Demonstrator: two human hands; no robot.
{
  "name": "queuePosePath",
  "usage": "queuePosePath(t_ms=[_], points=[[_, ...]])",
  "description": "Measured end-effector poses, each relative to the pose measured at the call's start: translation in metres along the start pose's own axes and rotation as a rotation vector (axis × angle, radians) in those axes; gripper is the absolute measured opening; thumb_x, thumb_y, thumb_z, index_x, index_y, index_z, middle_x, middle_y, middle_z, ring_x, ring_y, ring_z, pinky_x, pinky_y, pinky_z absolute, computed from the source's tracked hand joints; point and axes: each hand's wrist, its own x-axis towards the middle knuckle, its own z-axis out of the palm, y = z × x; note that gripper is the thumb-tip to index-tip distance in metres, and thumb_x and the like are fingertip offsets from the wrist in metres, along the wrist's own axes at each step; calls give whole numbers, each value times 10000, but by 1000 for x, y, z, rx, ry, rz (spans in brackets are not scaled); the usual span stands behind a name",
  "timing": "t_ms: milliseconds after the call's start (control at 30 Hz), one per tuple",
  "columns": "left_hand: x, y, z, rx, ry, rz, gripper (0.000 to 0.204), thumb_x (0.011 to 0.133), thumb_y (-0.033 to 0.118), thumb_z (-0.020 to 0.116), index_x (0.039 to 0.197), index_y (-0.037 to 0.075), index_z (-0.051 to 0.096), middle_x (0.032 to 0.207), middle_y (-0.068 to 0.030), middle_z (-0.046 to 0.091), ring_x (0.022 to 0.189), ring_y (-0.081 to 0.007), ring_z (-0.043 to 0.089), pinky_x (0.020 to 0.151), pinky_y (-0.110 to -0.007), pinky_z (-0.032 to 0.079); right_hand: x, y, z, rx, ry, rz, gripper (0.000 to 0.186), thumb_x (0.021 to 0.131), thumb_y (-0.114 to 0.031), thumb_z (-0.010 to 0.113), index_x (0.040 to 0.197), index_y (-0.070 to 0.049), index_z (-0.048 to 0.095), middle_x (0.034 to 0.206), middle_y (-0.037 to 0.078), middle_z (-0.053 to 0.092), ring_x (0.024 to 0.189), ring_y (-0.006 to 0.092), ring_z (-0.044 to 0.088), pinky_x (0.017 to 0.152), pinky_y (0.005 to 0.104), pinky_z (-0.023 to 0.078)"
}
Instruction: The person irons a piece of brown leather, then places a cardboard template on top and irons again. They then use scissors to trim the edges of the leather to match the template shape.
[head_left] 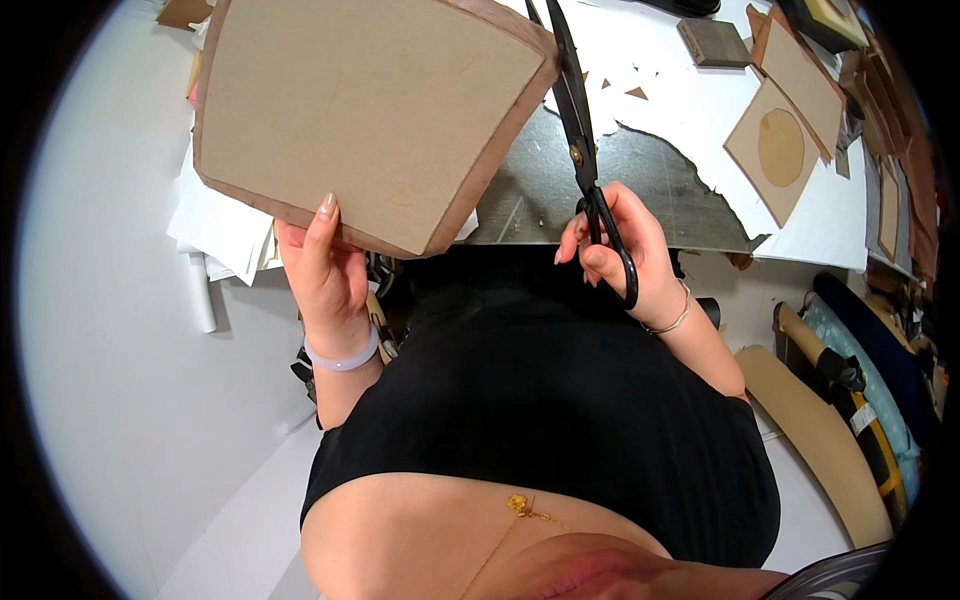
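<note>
A large tan board point(365, 110) with a margin of brownish material around its edges is held up at the upper left by my left hand point(322, 275), thumb on its lower border and fingers mostly behind it. My right hand point(635, 255) grips the looped handles of long black scissors point(585, 150), which point upward. Their slightly parted blades lie alongside the board's upper right corner; whether they touch it I cannot tell.
A dark work surface point(640, 190) bears white paper point(810, 230), tan templates point(740, 150), a dark block point(712, 42) and small scraps. More paper point(210, 225) lies left, beside a white wall point(110, 300). Rolls and padded pieces point(810, 430) stand at the lower right.
</note>
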Motion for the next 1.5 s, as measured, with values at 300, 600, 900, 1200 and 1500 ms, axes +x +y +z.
queuePosePath(t_ms=[300, 600, 900, 1200, 1500], points=[[-2, 2, -1, -66, 19, 12, 552, 1000, 27, 611, 1506, -29, 398, 1440, -155, 559, 1320, -252, 574, 1114, -412, 472, -3, 3, 5, 20, 73, 24, 303, 938, -122, 789, 1007, -54, 502, 874, 64, 676, 703, 78, 615, 579, 205, 461], [5, -8, -7, -110, 13, -92, 585, 1002, 86, 597, 1546, 33, 389, 1456, -120, 550, 1347, -256, 546, 1125, -437, 464, 7, 4, -10, 78, 62, -53, 295, 1036, -269, 650, 1136, -31, 506, 1071, 179, 725, 811, 138, 692, 687, 270, 555], [27, -42, 70, -290, -184, -188, 444, 1049, 129, 572, 1468, 33, 462, 1428, -113, 580, 1280, -236, 600, 1057, -428, 521, 99, -33, 15, 29, 380, -184, 382, 860, -267, 848, 1078, -28, 646, 897, -10, 649, 706, 71, 495, 611, 234, 390], [12, -33, 111, -309, -400, -264, 368, 1067, 183, 593, 1361, -34, 554, 1322, -148, 652, 1183, -260, 673, 995, -468, 595, 115, -36, 8, -13, 525, -519, 334, 902, -215, 831, 1006, -26, 577, 864, -11, 591, 716, 75, 559, 611, 236, 469], [44, 20, 100, -377, -350, 73, 336, 1076, 198, 570, 1334, -18, 571, 1267, -139, 687, 1142, -270, 705, 987, -469, 602, 4, 1, 16, -155, 131, -260, 317, 985, -233, 714, 1096, -33, 494, 993, 151, 725, 707, 91, 608, 633, 260, 519]])
